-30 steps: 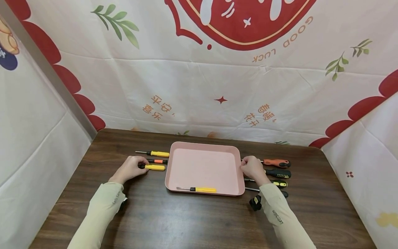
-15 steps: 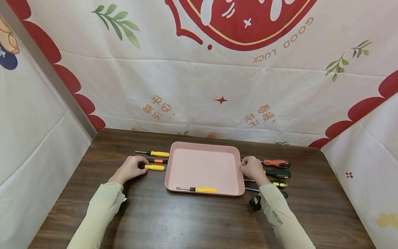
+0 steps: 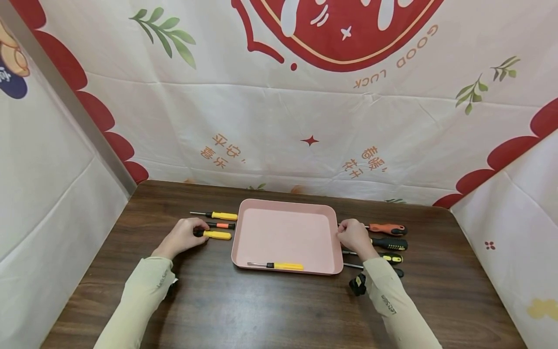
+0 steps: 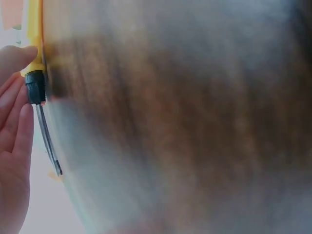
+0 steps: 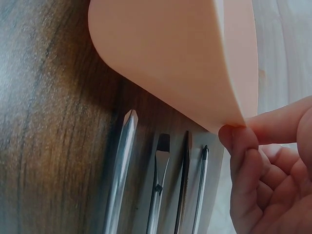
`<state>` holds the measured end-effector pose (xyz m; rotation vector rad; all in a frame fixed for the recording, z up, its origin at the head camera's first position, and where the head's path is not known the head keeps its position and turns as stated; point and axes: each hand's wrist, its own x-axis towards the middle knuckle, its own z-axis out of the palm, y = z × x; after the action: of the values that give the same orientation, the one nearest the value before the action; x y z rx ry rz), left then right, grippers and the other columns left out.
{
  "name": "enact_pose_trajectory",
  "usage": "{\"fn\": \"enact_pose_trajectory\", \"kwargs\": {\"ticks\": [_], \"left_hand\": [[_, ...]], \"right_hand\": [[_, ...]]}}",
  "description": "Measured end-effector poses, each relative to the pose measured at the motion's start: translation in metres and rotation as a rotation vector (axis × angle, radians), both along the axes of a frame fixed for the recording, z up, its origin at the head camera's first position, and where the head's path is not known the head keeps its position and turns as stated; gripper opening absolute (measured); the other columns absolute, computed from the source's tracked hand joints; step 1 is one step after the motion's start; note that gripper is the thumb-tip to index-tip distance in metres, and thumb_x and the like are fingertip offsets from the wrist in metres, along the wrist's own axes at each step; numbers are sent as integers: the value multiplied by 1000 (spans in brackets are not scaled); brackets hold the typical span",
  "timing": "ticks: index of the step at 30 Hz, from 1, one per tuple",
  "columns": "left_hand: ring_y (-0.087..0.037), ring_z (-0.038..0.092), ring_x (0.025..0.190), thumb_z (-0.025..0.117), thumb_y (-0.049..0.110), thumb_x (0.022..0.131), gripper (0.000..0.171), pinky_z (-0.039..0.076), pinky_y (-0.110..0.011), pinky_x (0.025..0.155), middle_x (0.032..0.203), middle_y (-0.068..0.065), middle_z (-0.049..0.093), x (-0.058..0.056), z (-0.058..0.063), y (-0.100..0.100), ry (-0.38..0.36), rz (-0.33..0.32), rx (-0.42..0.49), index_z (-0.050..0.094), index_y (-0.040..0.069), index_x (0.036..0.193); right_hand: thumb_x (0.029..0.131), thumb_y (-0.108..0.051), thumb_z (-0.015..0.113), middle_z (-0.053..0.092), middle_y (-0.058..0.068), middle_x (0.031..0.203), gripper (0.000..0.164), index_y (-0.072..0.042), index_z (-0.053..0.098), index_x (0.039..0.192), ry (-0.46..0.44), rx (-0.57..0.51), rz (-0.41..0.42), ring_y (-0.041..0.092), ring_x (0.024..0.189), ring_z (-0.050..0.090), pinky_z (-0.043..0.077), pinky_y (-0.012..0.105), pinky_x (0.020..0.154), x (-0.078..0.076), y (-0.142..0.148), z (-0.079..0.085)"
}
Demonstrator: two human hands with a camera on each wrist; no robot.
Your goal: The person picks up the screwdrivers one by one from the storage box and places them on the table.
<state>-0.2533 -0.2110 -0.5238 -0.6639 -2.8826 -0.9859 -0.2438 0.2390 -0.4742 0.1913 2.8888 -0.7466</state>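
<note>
My left hand (image 3: 186, 236) pinches a yellow-handled screwdriver (image 3: 218, 235) near its black collar, left of the pink tray (image 3: 287, 206). In the left wrist view, the thumb lies on the yellow handle (image 4: 34, 29) and the shaft (image 4: 45, 129) points away, down the frame. At the tray's right side, my right hand (image 3: 354, 236) pinches the rim between thumb and curled forefinger, which the right wrist view shows closely at the tray wall (image 5: 170, 58). Inside the tray, along its near edge, lies another yellow screwdriver (image 3: 285, 266).
Beyond the left hand lie a black screwdriver with an orange band (image 3: 223, 226) and a yellow one (image 3: 224, 215). Right of the tray, several screwdrivers lie in a row, among them an orange one (image 3: 387, 229) and a black one (image 3: 390, 243). A printed cloth (image 3: 270, 116) hangs behind the table.
</note>
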Motion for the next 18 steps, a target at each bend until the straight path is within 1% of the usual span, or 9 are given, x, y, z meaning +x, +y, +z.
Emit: {"fn": "enact_pose_trajectory", "kwargs": {"ticks": [3,6,9,11,14,18], "left_hand": [[-19,60,81,73,9,71,16,48,-39,73,87,-5,66,0,2,1,9,10,14,67,6,86],[-18,60,79,73,9,71,15,48,-37,71,84,-5,66,-1,5,3,55,12,16,68,6,85],[-15,59,73,74,10,71,15,48,-33,66,81,-3,67,-4,12,9,96,3,16,69,6,85],[-14,59,71,73,10,72,15,49,-32,65,80,-3,67,-5,18,15,106,-11,26,69,5,85],[-15,61,74,71,10,74,15,50,-32,67,82,-5,68,-7,31,29,110,-49,42,69,3,88],[-20,64,78,69,8,77,16,51,-34,70,85,-9,68,-8,46,50,133,-147,68,68,0,90]], "right_hand": [[74,-6,55,51,4,60,11,-6,55,63,6,3,3,20,55,46,36,28,50,0,0,0],[73,-6,54,51,4,60,11,-6,55,63,10,3,4,20,55,46,36,28,50,0,0,-1],[74,-6,55,51,4,59,11,-6,55,63,5,1,1,20,55,47,36,27,49,0,0,-1],[74,-6,55,51,3,59,11,-7,55,63,0,2,-5,19,55,47,36,27,49,0,0,-1],[74,-6,55,51,4,60,11,-6,55,63,-2,0,-10,20,55,47,36,27,49,-1,0,-1],[74,-6,55,52,4,60,11,-6,55,63,-3,-6,-11,20,55,47,36,28,49,0,1,-1]]}}
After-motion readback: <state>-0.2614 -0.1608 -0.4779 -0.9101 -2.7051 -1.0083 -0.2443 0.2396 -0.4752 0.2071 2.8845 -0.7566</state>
